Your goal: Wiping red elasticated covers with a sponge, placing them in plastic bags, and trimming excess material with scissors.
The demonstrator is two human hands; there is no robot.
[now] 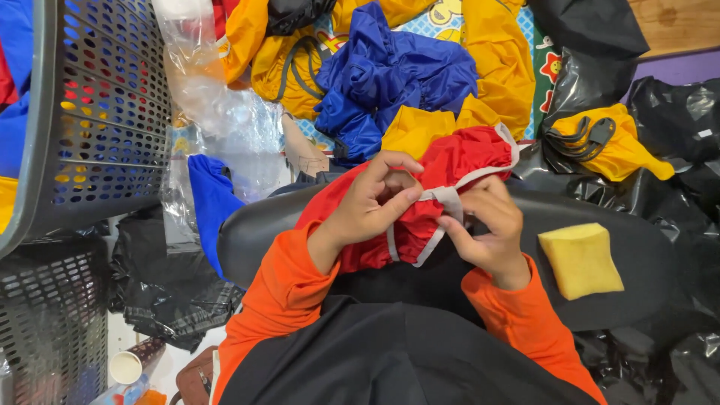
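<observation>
A crumpled red fabric bag (450, 161) with a grey strap (450, 199) lies on a black padded surface (645, 262) in front of me. My left hand (371, 202) pinches the grey strap and the red cloth near the middle. Just to its right, my right hand (487, 225) grips the same strap and the cloth under it. Both arms wear orange sleeves. Part of the red bag is hidden under my hands.
A folded yellow pouch (580, 260) rests on the black surface at right. Beyond lie blue (390, 79) and yellow (495, 60) fabric pieces, clear plastic wrap (225, 112) and black plastic bags (675, 150). Grey perforated baskets (105, 112) stand at left.
</observation>
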